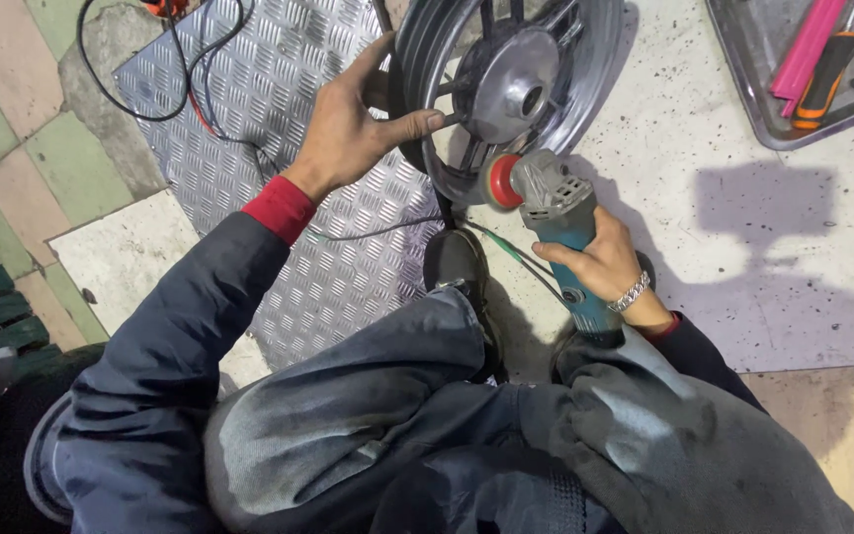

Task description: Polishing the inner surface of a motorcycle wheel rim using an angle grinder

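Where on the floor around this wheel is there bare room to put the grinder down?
Bare pale floor lies right of the wheel, between the right hand and the metal tray. The checker plate by the left hand is crowded with cables. The tray holds tools.

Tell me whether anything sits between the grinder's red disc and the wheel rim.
Nothing visible does. The red disc of the grinder, held in the right hand, sits right at the rim of the wheel, though contact can't be confirmed. The left hand grips the rim further left, apart from the disc.
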